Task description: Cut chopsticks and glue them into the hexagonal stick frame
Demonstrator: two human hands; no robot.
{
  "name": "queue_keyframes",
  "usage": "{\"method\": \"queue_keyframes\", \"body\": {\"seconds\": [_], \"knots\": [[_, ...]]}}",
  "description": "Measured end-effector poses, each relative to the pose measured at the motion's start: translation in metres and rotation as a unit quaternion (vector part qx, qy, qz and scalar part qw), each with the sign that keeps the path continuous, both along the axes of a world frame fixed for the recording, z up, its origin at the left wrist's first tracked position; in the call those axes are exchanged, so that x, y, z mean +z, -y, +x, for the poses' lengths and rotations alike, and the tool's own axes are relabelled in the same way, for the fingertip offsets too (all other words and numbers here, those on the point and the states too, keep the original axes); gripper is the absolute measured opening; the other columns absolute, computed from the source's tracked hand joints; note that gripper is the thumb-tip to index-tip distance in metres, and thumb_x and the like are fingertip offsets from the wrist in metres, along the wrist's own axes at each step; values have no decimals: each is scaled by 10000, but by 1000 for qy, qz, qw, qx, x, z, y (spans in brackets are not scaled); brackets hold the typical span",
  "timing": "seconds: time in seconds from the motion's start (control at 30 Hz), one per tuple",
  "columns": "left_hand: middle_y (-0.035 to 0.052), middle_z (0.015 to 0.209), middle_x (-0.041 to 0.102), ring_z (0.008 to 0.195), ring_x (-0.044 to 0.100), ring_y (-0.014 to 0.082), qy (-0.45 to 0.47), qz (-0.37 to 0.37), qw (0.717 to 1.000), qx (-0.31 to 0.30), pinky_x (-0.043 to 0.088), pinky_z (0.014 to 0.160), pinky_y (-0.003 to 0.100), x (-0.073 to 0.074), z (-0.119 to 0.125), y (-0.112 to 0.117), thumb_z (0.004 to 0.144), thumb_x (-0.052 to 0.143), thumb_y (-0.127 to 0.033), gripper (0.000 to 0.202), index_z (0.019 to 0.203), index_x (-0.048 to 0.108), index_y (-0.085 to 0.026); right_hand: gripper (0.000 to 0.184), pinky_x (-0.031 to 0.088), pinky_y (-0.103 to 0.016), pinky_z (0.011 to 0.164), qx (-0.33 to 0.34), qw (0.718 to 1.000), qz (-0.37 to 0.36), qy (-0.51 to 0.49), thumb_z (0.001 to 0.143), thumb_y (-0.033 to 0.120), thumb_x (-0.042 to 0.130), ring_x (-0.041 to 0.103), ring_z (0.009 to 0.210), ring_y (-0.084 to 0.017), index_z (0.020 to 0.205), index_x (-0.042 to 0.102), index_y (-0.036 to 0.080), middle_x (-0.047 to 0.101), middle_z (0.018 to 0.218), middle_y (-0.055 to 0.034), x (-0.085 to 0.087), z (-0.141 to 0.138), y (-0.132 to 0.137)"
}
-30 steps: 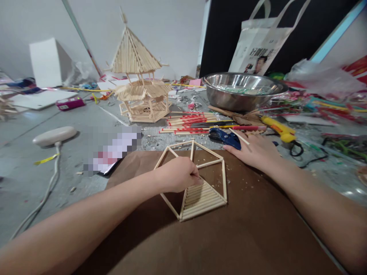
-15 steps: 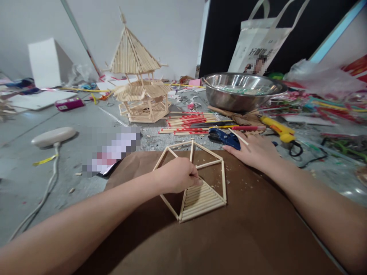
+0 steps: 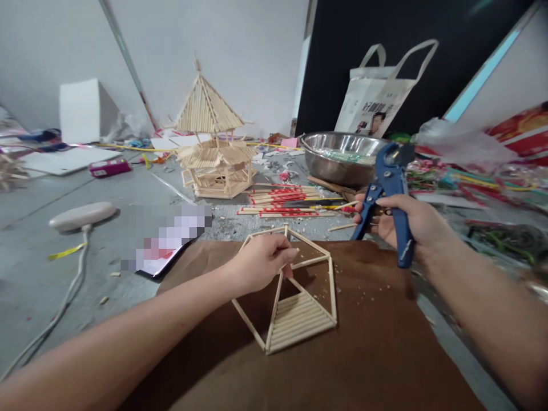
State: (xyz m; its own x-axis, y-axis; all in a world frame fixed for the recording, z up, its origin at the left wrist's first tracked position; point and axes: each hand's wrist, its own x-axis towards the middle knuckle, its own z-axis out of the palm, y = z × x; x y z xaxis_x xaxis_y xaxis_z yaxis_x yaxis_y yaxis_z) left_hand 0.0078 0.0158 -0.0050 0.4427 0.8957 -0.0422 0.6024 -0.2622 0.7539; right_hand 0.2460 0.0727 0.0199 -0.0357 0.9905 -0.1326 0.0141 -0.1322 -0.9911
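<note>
A hexagonal frame of wooden sticks (image 3: 299, 308), one wedge filled with sticks, lies on a brown sheet (image 3: 363, 354). My left hand (image 3: 261, 262) rests over the frame's middle, fingers pinched on a thin stick. My right hand (image 3: 406, 222) is raised above the sheet's far right corner and grips a blue cutter (image 3: 387, 194), its head pointing up; a short stick also sticks out from between the fingers.
A finished stick pagoda (image 3: 212, 148) stands behind. Loose red-banded sticks (image 3: 282, 200) lie beside a steel bowl (image 3: 338, 154). A white tote bag (image 3: 377, 97), a white corded device (image 3: 81, 216) at left and colourful clutter (image 3: 479, 177) at right surround the sheet.
My right hand has picked the blue cutter up off the table and lifted it. My left hand stays over the frame. The view has tilted up slightly.
</note>
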Motion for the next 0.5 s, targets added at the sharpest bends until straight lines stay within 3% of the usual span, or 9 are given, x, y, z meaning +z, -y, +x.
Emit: {"method": "queue_keyframes", "body": {"seconds": [0.07,0.13,0.17,0.23,0.3,0.33,0.4,0.5], "knots": [[-14,605,577,520,444,70,46,-10,999,9,329,494,180,-3,1,0,800,346,-312,236,703,494,-157,259,432,-338,595,-11,1000,10,-13,633,245,431,542,615,-162,870,484,155,556,771,-64,-2,2,-1],[-26,591,542,471,431,52,92,-12,995,23,324,457,170,-6,2,1,796,363,-302,196,712,465,-158,243,426,-350,654,-54,988,98,106,633,252,461,539,657,-171,853,494,155,551,780,-68,-4,3,0],[-33,592,523,434,419,42,119,-20,992,30,315,426,165,-6,3,1,795,367,-301,178,722,448,-160,255,415,-357,694,-81,961,168,203,628,256,484,536,703,-183,861,500,155,551,806,-76,-5,3,2],[-50,592,488,359,388,27,179,-54,981,45,284,358,156,-7,4,1,797,366,-302,144,754,410,-171,348,388,-368,751,-112,857,309,397,613,262,522,519,797,-216,942,499,152,548,884,-97,-7,0,7],[-60,583,465,329,388,26,237,-81,966,56,280,327,152,-7,5,1,796,373,-295,122,767,389,-178,478,383,-374,760,-69,759,392,514,607,266,531,507,847,-238,1063,452,145,537,963,-112,-9,-5,14],[-62,578,459,336,405,29,262,-83,960,59,296,330,153,-6,6,1,792,386,-287,113,765,387,-177,521,391,-370,750,-27,736,411,538,608,269,529,510,845,-238,1103,423,146,536,983,-110,-10,-9,18],[-62,568,454,366,441,35,303,-68,948,62,341,361,159,-6,6,1,784,412,-263,100,753,395,-170,521,399,-356,739,68,715,412,561,617,258,517,518,845,-230,1117,408,161,542,1005,-95,-14,-16,24],[-60,558,457,410,478,42,347,-39,935,58,389,411,170,-5,5,1,774,437,-241,104,723,397,-160,497,393,-348,754,129,709,399,567,620,237,504,514,882,-230,1105,409,176,548,1018,-83,-22,-26,32]]}}
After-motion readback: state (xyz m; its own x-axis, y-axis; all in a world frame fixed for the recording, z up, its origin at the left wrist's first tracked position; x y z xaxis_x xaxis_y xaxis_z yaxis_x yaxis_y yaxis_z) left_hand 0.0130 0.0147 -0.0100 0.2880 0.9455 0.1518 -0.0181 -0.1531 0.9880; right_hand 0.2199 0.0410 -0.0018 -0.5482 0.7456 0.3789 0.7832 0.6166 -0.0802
